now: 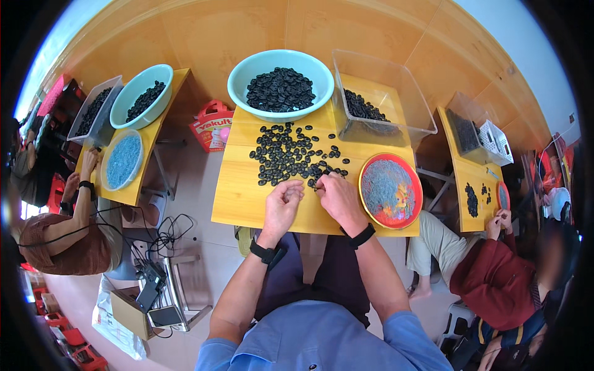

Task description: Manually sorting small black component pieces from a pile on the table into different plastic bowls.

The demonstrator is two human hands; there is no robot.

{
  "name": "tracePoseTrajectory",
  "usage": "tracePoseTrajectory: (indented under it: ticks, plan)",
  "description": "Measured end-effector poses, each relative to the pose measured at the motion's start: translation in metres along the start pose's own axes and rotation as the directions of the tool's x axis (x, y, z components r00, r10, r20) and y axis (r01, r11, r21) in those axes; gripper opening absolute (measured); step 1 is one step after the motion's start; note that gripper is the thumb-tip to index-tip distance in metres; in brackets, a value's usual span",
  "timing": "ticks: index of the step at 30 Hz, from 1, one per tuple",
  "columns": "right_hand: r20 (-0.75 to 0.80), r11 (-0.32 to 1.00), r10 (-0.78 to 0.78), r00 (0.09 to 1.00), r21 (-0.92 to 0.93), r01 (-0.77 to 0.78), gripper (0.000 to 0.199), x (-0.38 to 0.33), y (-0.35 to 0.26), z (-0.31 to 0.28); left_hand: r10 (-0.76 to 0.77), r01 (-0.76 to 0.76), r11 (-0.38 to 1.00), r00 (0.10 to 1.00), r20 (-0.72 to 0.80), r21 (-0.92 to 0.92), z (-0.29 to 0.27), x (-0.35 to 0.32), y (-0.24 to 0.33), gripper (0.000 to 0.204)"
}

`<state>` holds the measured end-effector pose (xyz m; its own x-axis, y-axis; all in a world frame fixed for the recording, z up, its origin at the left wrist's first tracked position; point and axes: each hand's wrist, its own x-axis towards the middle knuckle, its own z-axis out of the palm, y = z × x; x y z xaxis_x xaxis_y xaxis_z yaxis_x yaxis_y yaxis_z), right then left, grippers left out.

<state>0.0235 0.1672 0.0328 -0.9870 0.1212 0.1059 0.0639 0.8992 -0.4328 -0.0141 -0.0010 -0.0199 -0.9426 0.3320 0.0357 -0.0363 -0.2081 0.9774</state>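
With the left hand [283, 201] curled loosely and the right hand [334, 188] pinching one of the small black ring-shaped pieces [291, 154] on the yellow wooden worktop [241, 198], best grip lightly and lift singly.

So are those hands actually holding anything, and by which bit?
The right hand pinches a small black piece by its edge, at the fingertips. The left hand is curled closed; whether anything sits inside it cannot be told.

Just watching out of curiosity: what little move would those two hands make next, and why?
Probably the right hand picks up one more black piece from the loose pile at its fingertips. The left hand is curled shut beside it, the pile lies right ahead on the yellow table, and whether either hand holds anything is hidden.
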Motion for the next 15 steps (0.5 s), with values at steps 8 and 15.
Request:
tracePoseTrajectory:
  ticks: [8, 15]
  plan:
    - [-0.126, 0.989, 0.007, 0.992, 0.150, 0.012, 0.009, -0.012, -0.002, 0.003, 0.032, -0.036, 0.982, 0.999, 0.021, 0.184, 0.009, 0.000, 0.001, 0.021]
    - [-0.139, 0.738, 0.177, 0.974, 0.674, -0.038, 0.011, -0.021, -0.007, 0.007, -0.072, 0.052, 0.991, 0.985, 0.155, 0.124, 0.000, 0.001, 0.007, 0.017]
